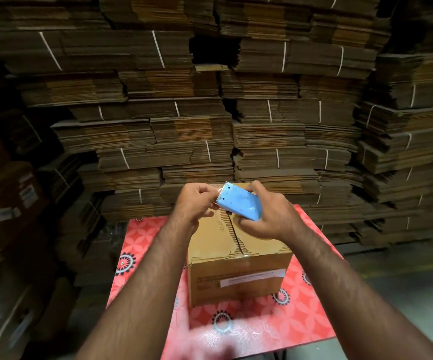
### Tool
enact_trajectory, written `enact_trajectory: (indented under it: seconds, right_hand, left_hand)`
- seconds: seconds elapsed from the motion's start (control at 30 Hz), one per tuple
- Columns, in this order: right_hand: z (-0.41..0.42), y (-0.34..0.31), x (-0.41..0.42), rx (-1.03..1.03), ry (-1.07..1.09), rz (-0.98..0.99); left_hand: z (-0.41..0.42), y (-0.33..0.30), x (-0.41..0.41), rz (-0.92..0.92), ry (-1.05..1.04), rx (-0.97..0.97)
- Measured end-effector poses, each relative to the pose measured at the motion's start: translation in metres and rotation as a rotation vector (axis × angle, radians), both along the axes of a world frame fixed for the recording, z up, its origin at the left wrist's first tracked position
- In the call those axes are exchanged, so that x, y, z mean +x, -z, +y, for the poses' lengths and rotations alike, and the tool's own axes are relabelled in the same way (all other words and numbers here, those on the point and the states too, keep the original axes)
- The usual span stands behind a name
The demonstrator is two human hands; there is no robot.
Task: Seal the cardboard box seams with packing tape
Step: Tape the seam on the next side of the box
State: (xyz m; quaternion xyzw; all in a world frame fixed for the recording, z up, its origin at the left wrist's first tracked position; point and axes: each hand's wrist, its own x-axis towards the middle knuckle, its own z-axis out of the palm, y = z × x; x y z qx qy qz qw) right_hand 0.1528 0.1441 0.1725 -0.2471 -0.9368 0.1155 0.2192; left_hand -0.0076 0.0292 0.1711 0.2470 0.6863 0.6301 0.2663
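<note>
Two bare forearms reach over the red floral-patterned desk (308, 331). Right hand (267, 216), its grip wrapped round the pale blue plastic tape dispenser (238, 203); left hand (197, 201) pinching the clear tape end at its toothed blade. Below, brown cardboard box (236, 276), centre seam open. Advice: draw tape taut, start beyond the far edge, press along seam.

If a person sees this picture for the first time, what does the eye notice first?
First, the bright blue plastic tape dispenser, held in both hands above the brown cardboard box at centre. Next, the red patterned tablecloth under the box, and behind, a wall of tied flat cardboard stacks.
</note>
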Motion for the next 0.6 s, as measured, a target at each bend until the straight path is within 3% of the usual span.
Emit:
enact_trajectory:
  seconds: [0.2, 0.33, 0.6]
  right_hand:
    - [0.026, -0.002, -0.003, 0.249, -0.176, -0.227]
    - [0.046, 0.015, -0.002, 0.305, -0.267, -0.318]
    - [0.072, 0.045, -0.014, 0.373, -0.420, -0.428]
  left_hand:
    - [0.006, 0.039, 0.009, -0.034, -0.206, -0.055]
    - [0.001, 0.067, 0.005, -0.081, -0.320, -0.037]
    - [-0.011, 0.106, 0.017, -0.142, -0.393, -0.178]
